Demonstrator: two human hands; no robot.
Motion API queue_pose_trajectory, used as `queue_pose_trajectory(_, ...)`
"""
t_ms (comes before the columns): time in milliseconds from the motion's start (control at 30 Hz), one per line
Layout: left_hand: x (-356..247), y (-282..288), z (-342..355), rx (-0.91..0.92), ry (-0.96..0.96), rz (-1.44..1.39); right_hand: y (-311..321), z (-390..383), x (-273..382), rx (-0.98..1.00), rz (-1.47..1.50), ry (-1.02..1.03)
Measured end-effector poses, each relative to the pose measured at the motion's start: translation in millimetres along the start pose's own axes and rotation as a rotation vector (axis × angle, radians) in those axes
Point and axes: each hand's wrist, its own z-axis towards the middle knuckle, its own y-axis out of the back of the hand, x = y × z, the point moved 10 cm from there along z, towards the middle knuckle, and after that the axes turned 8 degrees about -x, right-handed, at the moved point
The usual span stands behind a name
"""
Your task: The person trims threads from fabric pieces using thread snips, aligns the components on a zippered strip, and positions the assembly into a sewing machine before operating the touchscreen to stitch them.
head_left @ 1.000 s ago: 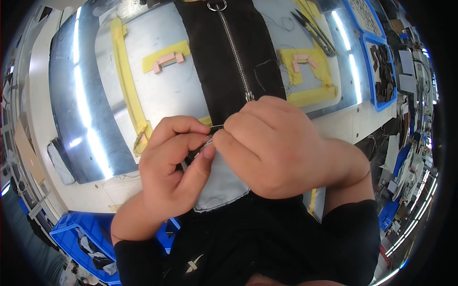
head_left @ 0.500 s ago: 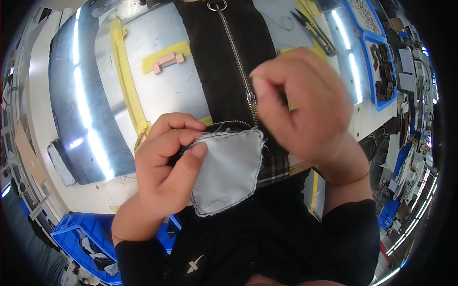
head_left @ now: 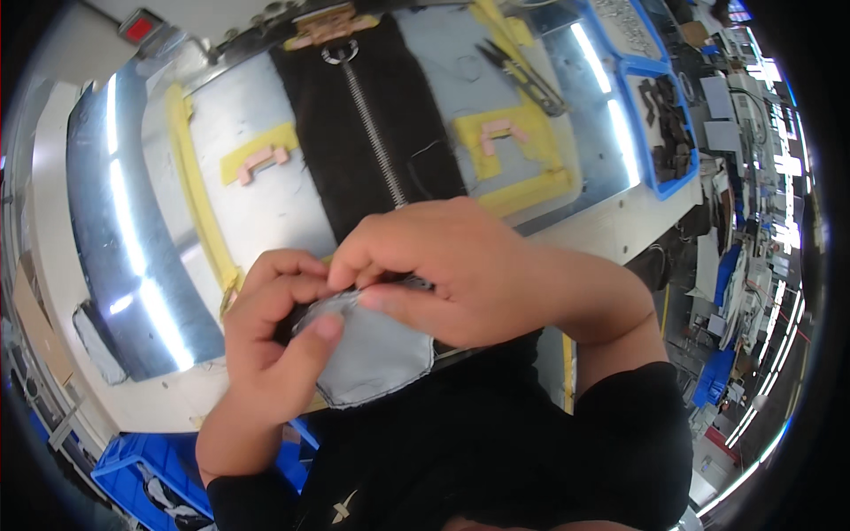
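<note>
A dark fabric strip (head_left: 359, 115) with a metal zipper (head_left: 376, 128) down its middle lies across the table toward me. Close to my body, a small grey fabric pouch piece (head_left: 381, 354) with stitched, frayed edges hangs at the strip's near end. My left hand (head_left: 279, 323) pinches its upper left edge between thumb and fingers. Beside it, my right hand (head_left: 434, 270) is closed on the same top edge, thumb on the grey face. The zipper's near end is hidden behind my right hand. A metal D-ring (head_left: 340, 53) sits at the strip's far end.
Pink blocks (head_left: 264, 161) rest on yellow tape left of the strip. On the right lie thread snips (head_left: 522, 78). Blue trays (head_left: 677, 181) of small parts stand at the far right. A blue bin (head_left: 115, 473) with fabric pieces is at the lower left.
My right hand has come down and left from beside the zipper to the pouch piece's top edge, closing on it. My left hand keeps its pinch. The whole view has shifted somewhat.
</note>
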Motion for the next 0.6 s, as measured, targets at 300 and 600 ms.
queue_pose_trajectory(300, 29.6, 20.9, -10.6, -0.198, 0.242, -0.178, 121.2, -0.6, -27.0, -0.629, -0.903, 0.036)
queue_pose_trajectory(600, 30.9, 9.7, -5.2, -0.233, 0.308, -0.335, 131.5, 2.8, -32.7, -0.648, -0.979, -0.077)
